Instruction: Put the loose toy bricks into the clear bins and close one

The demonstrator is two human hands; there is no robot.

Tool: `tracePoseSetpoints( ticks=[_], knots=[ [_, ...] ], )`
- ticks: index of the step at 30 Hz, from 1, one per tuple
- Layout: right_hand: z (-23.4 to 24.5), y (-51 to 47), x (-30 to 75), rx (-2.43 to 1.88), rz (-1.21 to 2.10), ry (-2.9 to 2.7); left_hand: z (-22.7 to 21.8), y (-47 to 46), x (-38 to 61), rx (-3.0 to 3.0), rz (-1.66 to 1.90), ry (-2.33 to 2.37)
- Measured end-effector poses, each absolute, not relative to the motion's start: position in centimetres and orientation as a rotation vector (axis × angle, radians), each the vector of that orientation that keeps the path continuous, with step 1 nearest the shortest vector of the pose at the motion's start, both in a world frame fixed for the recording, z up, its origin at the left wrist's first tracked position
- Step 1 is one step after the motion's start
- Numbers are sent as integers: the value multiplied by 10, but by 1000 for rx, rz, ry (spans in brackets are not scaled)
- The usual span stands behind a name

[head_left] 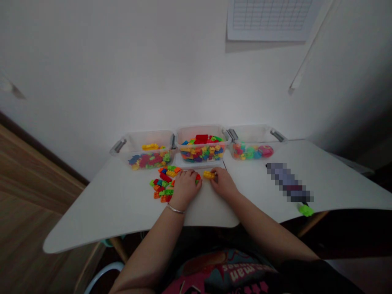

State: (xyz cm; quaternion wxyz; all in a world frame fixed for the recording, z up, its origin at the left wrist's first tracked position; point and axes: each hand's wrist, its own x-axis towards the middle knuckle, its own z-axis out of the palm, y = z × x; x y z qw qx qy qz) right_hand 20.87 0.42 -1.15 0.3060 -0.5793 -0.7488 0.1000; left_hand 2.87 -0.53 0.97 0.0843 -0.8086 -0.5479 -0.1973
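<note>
While R hand (225,183) pinches yellow brick (208,174) in front of mid bin (187,134), L hand (185,190) curls over brick pile (164,178), its grip can't tell; step looks like handling 1 brick, next prob needs steady pinch.

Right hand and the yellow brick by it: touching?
Touching. The head view shows the right hand's fingertips against the yellow brick's near end.

A gridded sheet (269,18) hangs on the white wall (122,61), and a pixelated item (288,181) lies on the table (337,179).
</note>
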Motion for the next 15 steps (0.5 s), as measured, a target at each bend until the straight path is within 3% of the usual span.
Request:
tracePoseSetpoints(
  ticks=[7,15],
  knots=[
    [18,24,224,-1266,205,-1595,11,-5,26,-2425,-564,-1673],
    [87,84,241,-1316,17,-1549,14,-4,25,-2456,-566,-1712]
  ],
)
